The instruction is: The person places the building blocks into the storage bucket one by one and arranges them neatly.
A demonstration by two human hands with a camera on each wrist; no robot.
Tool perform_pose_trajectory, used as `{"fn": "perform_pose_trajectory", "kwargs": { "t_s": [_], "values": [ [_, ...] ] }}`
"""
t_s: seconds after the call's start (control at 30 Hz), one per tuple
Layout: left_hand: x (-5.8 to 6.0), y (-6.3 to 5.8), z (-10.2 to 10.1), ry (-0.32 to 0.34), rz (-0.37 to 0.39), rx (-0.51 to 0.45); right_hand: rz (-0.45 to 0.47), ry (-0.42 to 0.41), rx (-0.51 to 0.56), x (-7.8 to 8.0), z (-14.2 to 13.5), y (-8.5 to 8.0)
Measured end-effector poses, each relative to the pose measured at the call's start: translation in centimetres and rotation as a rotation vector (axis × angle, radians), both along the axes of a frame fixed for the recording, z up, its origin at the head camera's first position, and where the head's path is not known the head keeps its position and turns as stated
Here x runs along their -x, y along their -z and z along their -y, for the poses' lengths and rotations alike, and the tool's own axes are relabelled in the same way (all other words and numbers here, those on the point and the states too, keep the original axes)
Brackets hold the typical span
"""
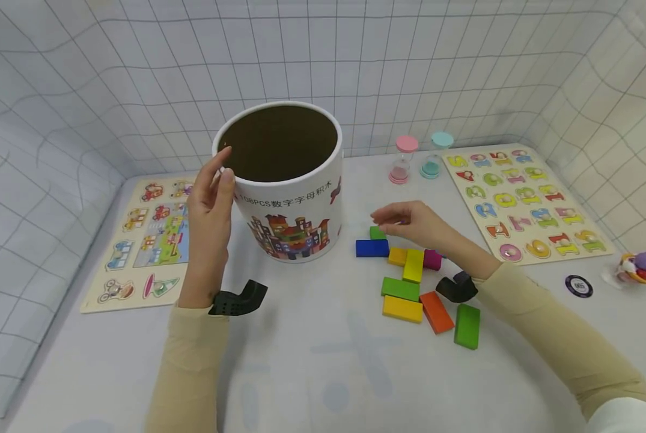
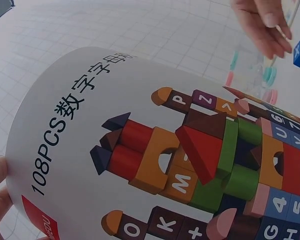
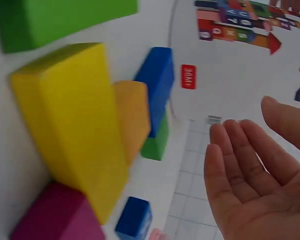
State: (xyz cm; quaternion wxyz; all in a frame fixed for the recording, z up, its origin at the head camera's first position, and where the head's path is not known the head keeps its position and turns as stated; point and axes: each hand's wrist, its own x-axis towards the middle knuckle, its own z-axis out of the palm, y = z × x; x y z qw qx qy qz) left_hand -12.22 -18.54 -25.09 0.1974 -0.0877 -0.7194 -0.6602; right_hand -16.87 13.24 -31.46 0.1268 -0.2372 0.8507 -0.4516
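Right grip point(image 1: 409, 219): spread, fingers softly bent, palm bare; above the desk point(image 1: 285, 313), fingertips toward the bucket point(image 1: 279, 207).
Blue block point(image 1: 372, 248): on the desk, right of the bucket, on the body side of the right fingertips; long axis left to right; right grip much the nearer.
Green block point(image 1: 378, 233): just past the blue, under the right fingertips in the head view; partly hidden, long axis uncertain.
Left grip point(image 1: 209, 207): pinching the bucket rim at its left side, thumb outside, fingertips over the edge.
Bucket: upright, round, tapering downward; smooth white wall, printed castle, dark hollow; plastic or card, cannot tell.
Yellow block point(image 1: 413, 266): long axis near to far, crosswise to the blue; against or over the orange block point(image 1: 396, 257), cannot tell which.
Magenta block point(image 1: 432, 260): beside the yellow, partly behind the forearm.
Block make: apparently painted wood; oblong, flat faces, crisp edges.
Left board point(image 1: 98, 300), right board point(image 1: 489, 193): flat, pale, wood-like; bright cut-out pieces.
Pink timer point(image 1: 404, 159), teal timer point(image 1: 433, 157): clear, narrow-waisted, colored caps; beyond the blocks.
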Motion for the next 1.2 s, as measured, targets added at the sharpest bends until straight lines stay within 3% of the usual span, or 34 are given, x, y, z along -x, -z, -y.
{"fn": "perform_pose_trajectory", "kwargs": {
  "t_s": [0.2, 0.53, 0.73, 0.9, 1.0, 1.1, 1.2],
  "values": [
    [0.1, 0.0, 0.0, 0.002, -0.011, -0.006, -0.013, -0.069, -0.155, -0.5, 0.0, 2.2],
    [0.1, -0.2, 0.0, 0.008, -0.008, -0.026, -0.169, -0.083, -0.410, -0.7, 2.5, 2.7],
    [0.1, -0.1, -0.2, 0.011, 0.001, -0.036, -0.199, -0.116, -0.499, -0.6, 3.4, 2.8],
    [-0.4, -0.6, -0.6, 0.025, -0.007, -0.060, -0.127, -0.107, -0.430, -0.2, 3.1, 2.6],
    [-0.8, -0.9, -0.9, 0.021, 0.001, -0.052, -0.078, -0.093, -0.335, -0.1, 2.7, 1.4],
    [-0.7, -0.8, -0.8, 0.019, 0.000, -0.041, -0.074, -0.103, -0.199, 0.1, 2.2, -1.3],
    [-0.4, -0.5, -0.4, 0.016, -0.007, -0.044, -0.096, -0.104, -0.026, 0.3, 1.8, -5.4]
  ]
}}
